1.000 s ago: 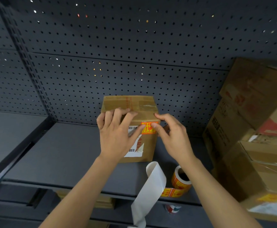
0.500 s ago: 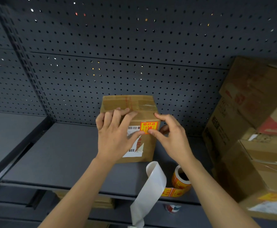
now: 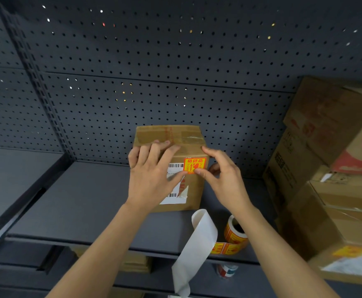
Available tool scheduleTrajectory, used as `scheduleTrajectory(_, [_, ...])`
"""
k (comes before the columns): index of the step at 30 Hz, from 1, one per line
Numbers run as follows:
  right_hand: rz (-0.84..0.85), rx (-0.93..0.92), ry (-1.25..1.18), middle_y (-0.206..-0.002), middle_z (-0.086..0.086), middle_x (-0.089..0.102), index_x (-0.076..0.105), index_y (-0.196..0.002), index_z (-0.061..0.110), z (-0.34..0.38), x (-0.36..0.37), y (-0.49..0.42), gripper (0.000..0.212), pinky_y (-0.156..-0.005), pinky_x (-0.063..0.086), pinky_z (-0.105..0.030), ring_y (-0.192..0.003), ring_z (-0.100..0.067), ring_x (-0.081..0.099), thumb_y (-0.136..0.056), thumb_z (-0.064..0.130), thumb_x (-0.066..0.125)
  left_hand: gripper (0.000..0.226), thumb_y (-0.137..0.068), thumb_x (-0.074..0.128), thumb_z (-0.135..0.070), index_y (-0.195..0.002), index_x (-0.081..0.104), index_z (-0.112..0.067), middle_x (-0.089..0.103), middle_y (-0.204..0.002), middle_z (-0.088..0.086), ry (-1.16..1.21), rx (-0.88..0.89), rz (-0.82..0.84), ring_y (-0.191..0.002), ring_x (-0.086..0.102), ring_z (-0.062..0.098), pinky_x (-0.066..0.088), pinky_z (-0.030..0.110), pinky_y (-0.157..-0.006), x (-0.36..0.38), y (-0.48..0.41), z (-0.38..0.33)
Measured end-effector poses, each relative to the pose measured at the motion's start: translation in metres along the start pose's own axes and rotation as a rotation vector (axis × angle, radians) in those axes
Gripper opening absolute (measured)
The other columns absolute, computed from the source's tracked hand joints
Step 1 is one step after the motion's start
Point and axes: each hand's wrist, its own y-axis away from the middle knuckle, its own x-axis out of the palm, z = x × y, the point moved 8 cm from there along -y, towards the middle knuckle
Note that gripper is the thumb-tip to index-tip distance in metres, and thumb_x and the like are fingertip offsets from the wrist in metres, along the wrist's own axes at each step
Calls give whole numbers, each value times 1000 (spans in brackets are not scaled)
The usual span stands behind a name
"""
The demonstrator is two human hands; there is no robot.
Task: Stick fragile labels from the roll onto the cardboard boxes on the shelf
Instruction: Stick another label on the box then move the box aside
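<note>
Shelf [image 3: 85,203], mid-span: one cardboard box [image 3: 194,195] stands upright toward the back edge, near the perforated back panel [image 3: 175,93] though I cannot tell if they touch. An orange fragile label [image 3: 195,166] sits on the front face at its upper right, just beside a white shipping label [image 3: 174,200] whose lower right corner curls away from the cardboard.

My left grip [image 3: 152,175] is spread. Its fingers lie flat over the box's top front edge and the thumb presses the front face at the fragile label's lower left corner. My right grip [image 3: 225,177] wraps the box's front right edge. Its thumb presses on the label's lower right corner, the forefinger arches to the top right corner of the box, and the remaining fingers curl round the right side.

Front edge of the shelf, right of centre: the label roll [image 3: 235,233] stands on end, touching nothing but the shelf. Its white backing strip [image 3: 199,239] loops up and hangs over the front edge.

Right end of the shelf: stacked cartons [image 3: 326,168] fill the corner from front edge to back panel, near my right forearm. Bare shelf lies between them and the box.

Left of the box, bare shelf runs to the left back corner and the slotted upright [image 3: 46,100].

Lower shelf: a tape roll [image 3: 227,271] and flat cardboard [image 3: 137,263].
</note>
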Motion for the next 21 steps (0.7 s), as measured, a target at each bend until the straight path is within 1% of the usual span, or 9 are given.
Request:
scheduleTrajectory(3, [56, 82, -117, -132, 11, 57, 38, -146, 44, -9, 6, 6, 67, -91, 50, -23, -113, -2, 56, -89, 39, 71, 51, -91, 64, -50, -131, 63, -18, 60, -136, 5, 80, 35, 3, -130, 55, 30, 30, 48, -111, -11, 1, 2])
scheduleTrajectory(6, [2, 182, -208, -133, 10, 59, 28, -149, 50, -22, 7, 16, 78, -101, 52, -37, -120, -8, 58, -85, 47, 72, 55, -91, 64, -43, -139, 56, -17, 45, -153, 11, 135, -41, -31, -146, 37, 31, 18, 51, -121, -27, 9, 13])
scheduleTrajectory(8, [-2, 250, -252, -141, 6, 56, 22, -152, 49, -28, 10, 22, 87, -107, 48, -42, -128, -11, 54, -82, 50, 73, 68, -89, 67, -45, -148, 42, -22, 30, -162, 7, 264, -277, -24, -153, 21, 27, 12, 47, -124, -29, 22, 35])
scheduleTrajectory(10, [36, 317, -272, -151, 5, 49, 17, -155, 46, -33, 17, 24, 94, -112, 44, -45, -137, -13, 48, -81, 53, 74, 88, -83, 77, -46, -154, 27, -32, 21, -166, -5, 597, -643, 68, -154, 16, 16, 17, 47, -124, -13, 47, 58])
scheduleTrajectory(12, [86, 346, -311, -154, 10, 45, 17, -156, 45, -33, 26, 25, 94, -115, 40, -47, -141, -12, 44, -81, 51, 74, 87, -81, 82, -38, -151, 31, -37, 39, -158, -10, 947, -833, 170, -145, 38, 12, 36, 51, -117, 8, 68, 61])
scheduleTrajectory(14, [122, 328, -348, -146, 17, 53, 28, -153, 44, -28, 35, 27, 81, -115, 41, -45, -137, -6, 47, -86, 42, 74, 65, -86, 79, -23, -142, 47, -32, 65, -133, -10, 1087, -848, 268, -124, 62, 12, 53, 47, -102, 21, 78, 54])
scheduleTrajectory(17, [110, 313, -373, -125, 21, 67, 50, -141, 39, -20, 40, 30, 56, -108, 49, -41, -120, 3, 59, -92, 24, 71, 58, -91, 73, -13, -142, 50, -25, 71, -123, -10, 1080, -870, 285, -114, 67, 11, 59, 38, -95, 27, 83, 53])
scheduleTrajectory(19, [76, 316, -391, -118, 20, 71, 54, -137, 35, -15, 41, 34, 48, -105, 51, -38, -113, 4, 63, -94, 20, 69, 58, -92, 71, -13, -145, 47, -24, 71, -123, -10, 1044, -867, 282, -114, 67, 9, 57, 41, -97, 26, 82, 54])
scheduleTrajectory(21, [25, 311, -417, -115, 19, 72, 56, -136, 32, -9, 37, 38, 44, -102, 53, -35, -111, 3, 65, -95, 18, 66, 60, -93, 70, -16, -147, 45, -26, 70, -123, -13, 1007, -854, 270, -113, 67, 5, 57, 36, -97, 20, 81, 54])
